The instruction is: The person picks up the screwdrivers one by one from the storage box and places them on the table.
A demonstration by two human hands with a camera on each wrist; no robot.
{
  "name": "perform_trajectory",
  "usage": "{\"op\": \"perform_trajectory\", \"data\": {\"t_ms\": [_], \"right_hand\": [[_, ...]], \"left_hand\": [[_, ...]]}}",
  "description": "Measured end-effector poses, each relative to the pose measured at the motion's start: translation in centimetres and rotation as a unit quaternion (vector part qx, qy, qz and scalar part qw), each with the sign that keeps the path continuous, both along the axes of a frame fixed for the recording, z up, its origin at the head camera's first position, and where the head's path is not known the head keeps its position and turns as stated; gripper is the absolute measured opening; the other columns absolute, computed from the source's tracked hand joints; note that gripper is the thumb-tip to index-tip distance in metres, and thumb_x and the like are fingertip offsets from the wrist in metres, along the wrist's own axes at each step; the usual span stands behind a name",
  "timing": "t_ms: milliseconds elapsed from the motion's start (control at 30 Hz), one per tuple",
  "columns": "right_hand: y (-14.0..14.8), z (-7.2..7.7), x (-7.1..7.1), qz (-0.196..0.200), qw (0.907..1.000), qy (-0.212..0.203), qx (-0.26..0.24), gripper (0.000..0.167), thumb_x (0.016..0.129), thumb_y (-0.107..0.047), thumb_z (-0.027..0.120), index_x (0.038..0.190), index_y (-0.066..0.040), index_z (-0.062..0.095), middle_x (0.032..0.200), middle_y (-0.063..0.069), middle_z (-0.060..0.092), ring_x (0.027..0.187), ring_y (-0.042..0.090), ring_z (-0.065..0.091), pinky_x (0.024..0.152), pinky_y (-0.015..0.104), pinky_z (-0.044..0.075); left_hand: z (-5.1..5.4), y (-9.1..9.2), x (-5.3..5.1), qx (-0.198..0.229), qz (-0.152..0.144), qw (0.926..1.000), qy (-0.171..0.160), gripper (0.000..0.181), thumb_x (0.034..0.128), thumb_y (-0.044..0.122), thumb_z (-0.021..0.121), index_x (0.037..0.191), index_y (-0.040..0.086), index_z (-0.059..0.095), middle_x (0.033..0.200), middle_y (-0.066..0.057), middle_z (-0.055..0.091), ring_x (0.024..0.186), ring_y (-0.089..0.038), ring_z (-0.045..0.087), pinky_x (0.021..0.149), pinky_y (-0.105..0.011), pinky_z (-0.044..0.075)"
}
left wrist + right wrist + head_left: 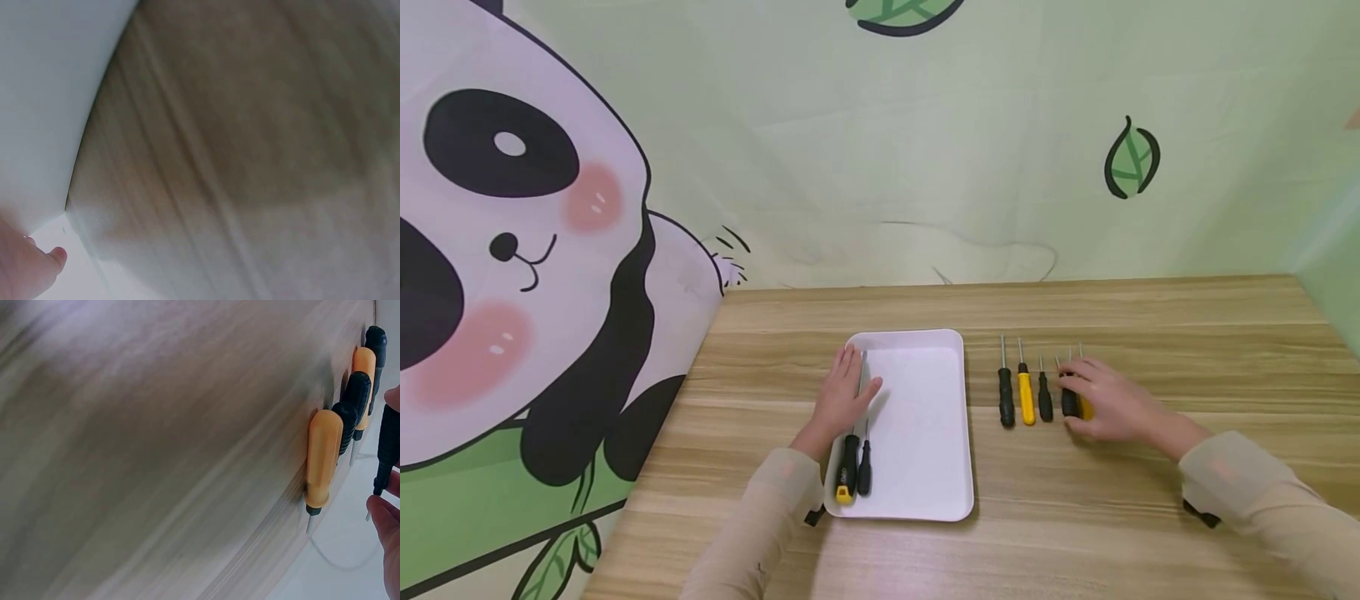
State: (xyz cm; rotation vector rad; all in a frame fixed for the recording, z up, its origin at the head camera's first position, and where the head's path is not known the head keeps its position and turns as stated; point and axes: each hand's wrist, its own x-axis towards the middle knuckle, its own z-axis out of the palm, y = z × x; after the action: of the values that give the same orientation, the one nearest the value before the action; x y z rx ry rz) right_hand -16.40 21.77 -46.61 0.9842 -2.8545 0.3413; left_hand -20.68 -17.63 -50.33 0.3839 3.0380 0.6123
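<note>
A black-handled screwdriver [389, 440] is in my right hand [1112, 402], gripped between thumb and fingers above the table. Below that hand, a row holds a yellow screwdriver [325, 456], a small black one [1045, 397], another yellow one [1026, 398] and a large black one [1006, 398]; another black one is partly covered. My left hand [841, 396] lies over the left rim of a white tray [917, 417], fingers extended and thumb apart. Inside the tray's left side are a black-and-yellow screwdriver [848, 467] and a smaller black one [865, 469], side by side.
The wooden table [1037, 517] meets a green printed backdrop [985, 167] at its far edge. A large panda picture [512, 250] covers the left side. In the left wrist view, mostly the tray's outer wall [50, 94] and tabletop show.
</note>
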Motion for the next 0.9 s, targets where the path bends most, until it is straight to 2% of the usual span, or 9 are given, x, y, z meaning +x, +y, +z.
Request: {"op": "perform_trajectory", "data": {"t_ms": [300, 533, 900], "right_hand": [[1.0, -0.3, -0.1, 0.002, 0.9999, 0.012, -0.003, 0.052, 0.067, -0.026, 0.071, 0.107, 0.004, 0.059, 0.118, 0.020, 0.053, 0.109, 0.037, 0.045, 0.089, 0.050, 0.041], [1.7, -0.3, 0.1, 0.001, 1.0000, 0.000, 0.002, 0.053, 0.066, -0.025, 0.072, 0.110, 0.003, 0.058, 0.117, 0.020, 0.053, 0.110, 0.037, 0.045, 0.091, 0.051, 0.039], [2.6, -0.5, 0.1, 0.001, 1.0000, 0.008, 0.004, 0.049, 0.065, -0.023, 0.072, 0.103, 0.004, 0.060, 0.114, 0.020, 0.054, 0.106, 0.036, 0.047, 0.087, 0.050, 0.042]], "left_hand": [[0.0, 0.0, 0.0, 0.001, 0.000, 1.0000, 0.004, 0.070, 0.0914, 0.045, 0.037, 0.139, -0.003, 0.019, 0.148, -0.017, 0.011, 0.136, -0.031, 0.009, 0.109, -0.045, 0.015], [0.0, 0.0, 0.0, 0.001, -0.001, 1.0000, 0.008, 0.070, 0.0915, 0.045, 0.037, 0.139, -0.003, 0.019, 0.147, -0.017, 0.012, 0.136, -0.032, 0.010, 0.109, -0.045, 0.016], [0.1, 0.0, 0.0, 0.000, 0.001, 1.0000, 0.004, 0.071, 0.0911, 0.046, 0.037, 0.139, -0.003, 0.019, 0.148, -0.016, 0.011, 0.136, -0.032, 0.010, 0.109, -0.045, 0.016]]}}
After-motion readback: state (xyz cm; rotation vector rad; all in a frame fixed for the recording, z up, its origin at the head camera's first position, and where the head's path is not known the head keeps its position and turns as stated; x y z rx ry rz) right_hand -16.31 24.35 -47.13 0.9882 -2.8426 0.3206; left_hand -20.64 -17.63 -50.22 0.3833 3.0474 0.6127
